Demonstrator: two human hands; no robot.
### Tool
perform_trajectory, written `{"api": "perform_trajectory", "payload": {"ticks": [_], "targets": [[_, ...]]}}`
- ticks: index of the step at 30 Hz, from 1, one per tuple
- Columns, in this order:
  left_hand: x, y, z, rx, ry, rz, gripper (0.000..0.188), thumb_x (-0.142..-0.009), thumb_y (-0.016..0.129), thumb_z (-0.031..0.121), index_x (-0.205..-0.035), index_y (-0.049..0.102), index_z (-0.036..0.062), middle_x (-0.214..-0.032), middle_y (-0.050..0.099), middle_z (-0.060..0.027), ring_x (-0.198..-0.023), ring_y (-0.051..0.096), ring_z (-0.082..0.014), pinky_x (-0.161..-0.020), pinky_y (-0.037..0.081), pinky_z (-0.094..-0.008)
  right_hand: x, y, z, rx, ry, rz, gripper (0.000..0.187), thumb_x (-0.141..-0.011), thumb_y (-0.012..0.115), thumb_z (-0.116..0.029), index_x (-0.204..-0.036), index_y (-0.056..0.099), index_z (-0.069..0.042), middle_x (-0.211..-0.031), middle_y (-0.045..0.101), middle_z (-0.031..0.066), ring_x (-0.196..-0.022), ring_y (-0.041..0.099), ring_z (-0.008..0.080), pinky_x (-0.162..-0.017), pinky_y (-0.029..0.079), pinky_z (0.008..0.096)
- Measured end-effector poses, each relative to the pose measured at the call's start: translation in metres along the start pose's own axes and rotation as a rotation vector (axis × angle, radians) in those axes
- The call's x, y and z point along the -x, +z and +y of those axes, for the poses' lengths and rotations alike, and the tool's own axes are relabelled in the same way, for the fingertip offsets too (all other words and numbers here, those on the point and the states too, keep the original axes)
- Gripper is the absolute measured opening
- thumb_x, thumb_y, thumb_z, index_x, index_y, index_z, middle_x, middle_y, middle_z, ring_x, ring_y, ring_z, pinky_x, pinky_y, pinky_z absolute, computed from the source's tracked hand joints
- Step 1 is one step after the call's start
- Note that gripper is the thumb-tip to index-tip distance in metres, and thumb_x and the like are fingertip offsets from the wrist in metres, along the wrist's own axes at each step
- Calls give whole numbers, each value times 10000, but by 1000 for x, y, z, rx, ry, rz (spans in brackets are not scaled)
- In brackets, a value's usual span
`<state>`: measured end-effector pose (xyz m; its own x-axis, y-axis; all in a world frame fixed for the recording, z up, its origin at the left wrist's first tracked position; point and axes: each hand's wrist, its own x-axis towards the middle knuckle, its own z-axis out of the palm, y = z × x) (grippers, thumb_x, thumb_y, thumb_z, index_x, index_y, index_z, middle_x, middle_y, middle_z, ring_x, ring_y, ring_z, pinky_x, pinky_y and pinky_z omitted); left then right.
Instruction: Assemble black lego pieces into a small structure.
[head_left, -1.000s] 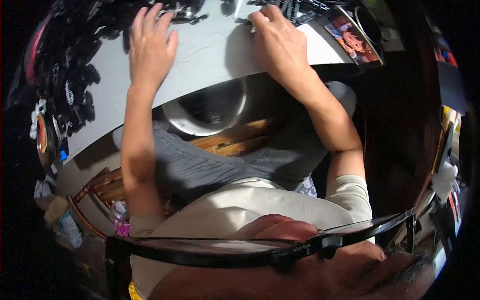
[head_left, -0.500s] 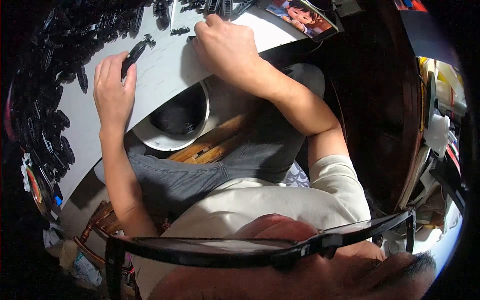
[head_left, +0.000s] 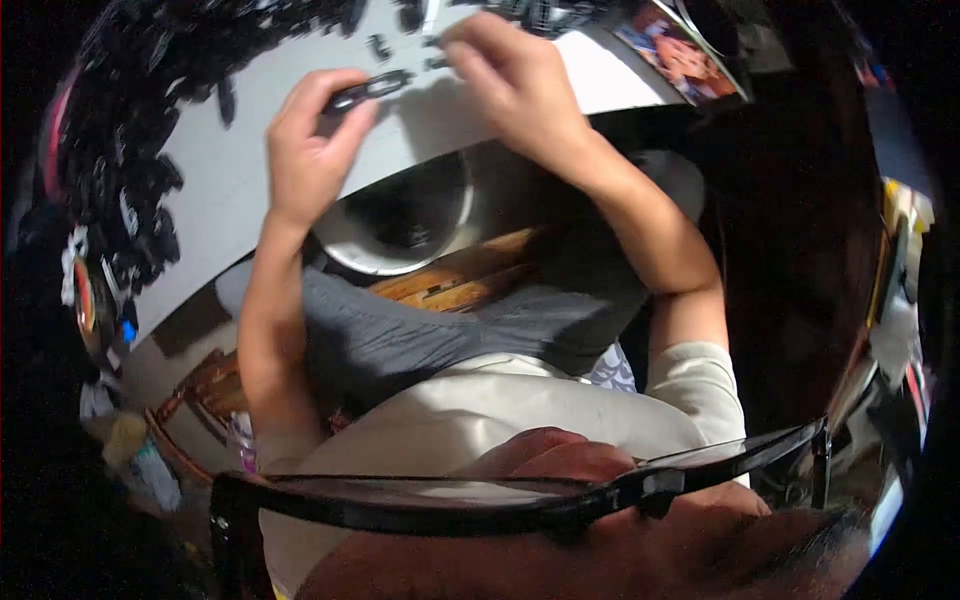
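Note:
My left hand (head_left: 315,145) is closed, with thumb and fingers pinching a long black plastic part (head_left: 370,90) above the white tabletop (head_left: 260,150). The part's far end, with an open loop-like outline, points right. My right hand (head_left: 515,85) hovers over the table to its right, fingers bent and blurred by motion. Close by its thumb and forefinger are small black pieces (head_left: 433,63); whether the fingers hold one does not show. Another small black piece (head_left: 378,46) lies on the table beyond the held part.
Many black plastic parts (head_left: 130,150) are heaped along the table's left and far sides. A phone or tablet with a colourful picture (head_left: 685,55) lies at the back right. A white round bucket (head_left: 375,262), dark inside, stands below the table edge, between my legs.
The whole view has shifted as my head moved. My left hand has come closer to my right hand, and the black part now points more to the right. Both hands stay over the table.

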<state>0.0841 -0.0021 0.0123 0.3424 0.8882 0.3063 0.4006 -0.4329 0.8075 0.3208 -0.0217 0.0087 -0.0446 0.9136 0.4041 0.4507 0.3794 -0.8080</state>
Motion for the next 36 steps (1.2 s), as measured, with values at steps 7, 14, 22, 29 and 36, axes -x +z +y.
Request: {"api": "perform_trajectory", "payload": {"ticks": [7,14,22,29,36], "targets": [[6,4,0,154,-31,-44,261,-869,783,50,-1125,734,55,-1020,729,-48,-897,681,-118,-795,544,-260,1,6,-11,-808,610,-227,219,-1026,660,-234,-1020,676,-16,-809,695,41,-662,679,99,-551,539,241],[5,1,-4,69,40,-32,292,-863,796,76,-1149,739,79,-981,745,-48,-837,689,-110,-744,555,-259,1,11,-9,-930,649,-276,197,-1012,676,-212,-1039,670,-17,-861,713,63,-684,683,108,-579,553,237],[7,5,-5,-33,65,-105,296,-866,764,93,-1160,733,80,-991,755,-94,-830,721,-167,-739,576,-311,9,17,-14,-770,543,-346,186,-1023,660,-217,-1072,671,-38,-905,704,37,-671,672,87,-558,540,211],[6,3,-4,-16,58,-138,295,-866,760,117,-1157,734,78,-1004,752,-119,-830,737,-214,-751,578,-333,12,22,-16,-560,520,-300,169,-1020,668,-215,-1053,670,-50,-841,689,16,-651,651,79,-531,497,197],[6,1,-1,102,-44,-224,236,-932,739,137,-1151,730,52,-981,750,-73,-853,698,-127,-768,563,-294,15,25,-10,-479,446,-247,220,-997,684,-237,-1030,681,-19,-753,706,62,-627,682,137,-520,511,274]]}}
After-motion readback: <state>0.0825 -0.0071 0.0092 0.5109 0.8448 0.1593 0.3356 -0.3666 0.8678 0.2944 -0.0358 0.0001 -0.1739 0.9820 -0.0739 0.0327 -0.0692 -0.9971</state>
